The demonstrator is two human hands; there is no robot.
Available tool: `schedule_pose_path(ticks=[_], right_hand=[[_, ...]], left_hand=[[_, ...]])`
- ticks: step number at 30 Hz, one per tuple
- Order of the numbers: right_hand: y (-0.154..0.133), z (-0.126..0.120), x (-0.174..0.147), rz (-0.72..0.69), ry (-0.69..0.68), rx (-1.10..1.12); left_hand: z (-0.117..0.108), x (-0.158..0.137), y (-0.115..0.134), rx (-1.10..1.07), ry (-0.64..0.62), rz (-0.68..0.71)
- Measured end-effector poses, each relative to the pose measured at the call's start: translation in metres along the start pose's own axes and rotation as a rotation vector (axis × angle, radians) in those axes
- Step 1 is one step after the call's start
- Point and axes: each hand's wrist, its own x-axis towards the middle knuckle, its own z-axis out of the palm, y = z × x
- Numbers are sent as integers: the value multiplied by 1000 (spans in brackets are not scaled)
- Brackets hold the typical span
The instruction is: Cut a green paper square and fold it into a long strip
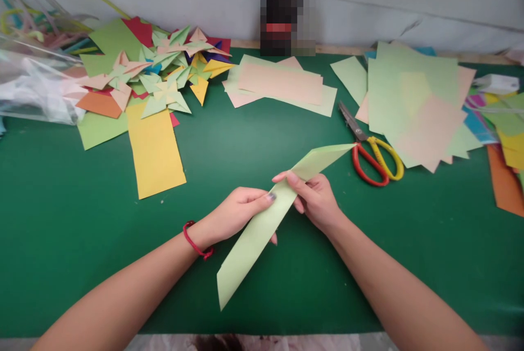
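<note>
A long folded strip of light green paper [256, 239] slants across the middle of the view, held up above the table. Its lower end is cut at an angle, and its upper end tapers to a point close to the scissors. My left hand [241, 212] pinches the strip near its middle, thumb on top and fingers behind it. Just above, my right hand [315, 195] grips it too, with the thumb on the face and the other fingers partly hidden underneath. A red cord bracelet [198, 240] circles my left wrist.
Scissors [362, 138] with red and yellow handles lie beyond my right hand. Pale green and pink sheets [413, 100] are piled at right, with more strips [282, 81] at the back. Folded paper stars [166, 91], a yellow sheet [155, 149] and a plastic bag [39, 83] are at left.
</note>
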Motion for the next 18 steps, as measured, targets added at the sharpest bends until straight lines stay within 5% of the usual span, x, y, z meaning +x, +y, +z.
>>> schedule_pose_path(ticks=[18], right_hand=[[0,2,-2,62,-19,-136]], left_hand=[[0,5,-5,-123,-16,131]])
